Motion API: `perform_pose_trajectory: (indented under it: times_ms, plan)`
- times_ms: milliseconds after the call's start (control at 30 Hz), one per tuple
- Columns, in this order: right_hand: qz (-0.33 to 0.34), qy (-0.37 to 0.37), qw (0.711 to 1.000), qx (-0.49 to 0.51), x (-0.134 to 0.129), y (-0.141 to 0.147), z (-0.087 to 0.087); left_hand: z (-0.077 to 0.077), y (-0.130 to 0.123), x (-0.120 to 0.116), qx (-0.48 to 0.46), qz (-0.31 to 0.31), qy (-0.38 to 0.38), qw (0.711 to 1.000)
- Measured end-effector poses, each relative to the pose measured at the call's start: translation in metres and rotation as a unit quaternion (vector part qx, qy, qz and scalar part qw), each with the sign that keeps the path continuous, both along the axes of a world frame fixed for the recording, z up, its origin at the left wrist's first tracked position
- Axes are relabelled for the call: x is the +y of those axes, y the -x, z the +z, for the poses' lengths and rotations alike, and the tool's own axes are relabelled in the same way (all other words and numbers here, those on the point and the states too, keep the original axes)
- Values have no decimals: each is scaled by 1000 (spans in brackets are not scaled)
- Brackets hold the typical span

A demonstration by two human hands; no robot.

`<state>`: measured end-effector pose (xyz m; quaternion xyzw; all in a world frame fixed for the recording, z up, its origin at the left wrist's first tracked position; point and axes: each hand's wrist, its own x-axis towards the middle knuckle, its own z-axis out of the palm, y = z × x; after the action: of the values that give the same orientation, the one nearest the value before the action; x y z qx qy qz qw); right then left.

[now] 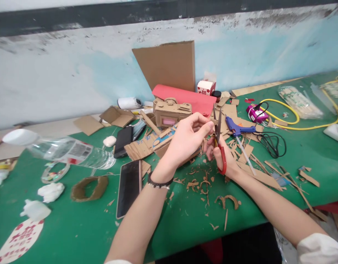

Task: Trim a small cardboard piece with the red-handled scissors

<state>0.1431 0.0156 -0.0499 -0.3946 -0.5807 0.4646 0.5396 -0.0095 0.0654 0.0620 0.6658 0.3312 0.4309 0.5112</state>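
Note:
Red-handled scissors [222,157] are in my right hand [225,156], blades pointing up and slightly apart. A small cardboard piece [216,122] is pinched in the fingertips of my left hand [189,137], and it reaches to the scissor blades. Just behind my left hand stands a cardboard camera model [170,113] with a pink window. Below my hands, small cardboard scraps [204,185] lie scattered on the green table [185,223].
A blue glue gun [238,127] lies right of my hands, near a purple device [257,113] with yellow cable. To the left are a phone [128,187], a cardboard ring [89,188] and a plastic bottle [72,150]. A red sheet [185,98] lies behind.

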Motion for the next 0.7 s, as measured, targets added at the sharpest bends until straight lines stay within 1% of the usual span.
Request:
perform_pose_trajectory:
  times_ms: [100, 200, 400, 567, 700]
  plan:
    - [5, -11, 1000, -6, -1, 0, 1, 3, -3, -4, 20, 17, 6, 1000]
    - [7, -20, 1000, -11, -2, 0, -2, 2, -9, -7, 24, 23, 14, 999]
    - [-22, -19, 999, -26, -3, 0, -5, -2, -16, -7, 12, 37, 25, 999]
    - [-26, 6, 1000, 15, -1, 3, -9, -3, -12, -3, 10, 25, 7, 1000]
    - [-30, 26, 999, -15, -2, 1, -9, 0, -3, 1, 24, 9, -9, 1000]
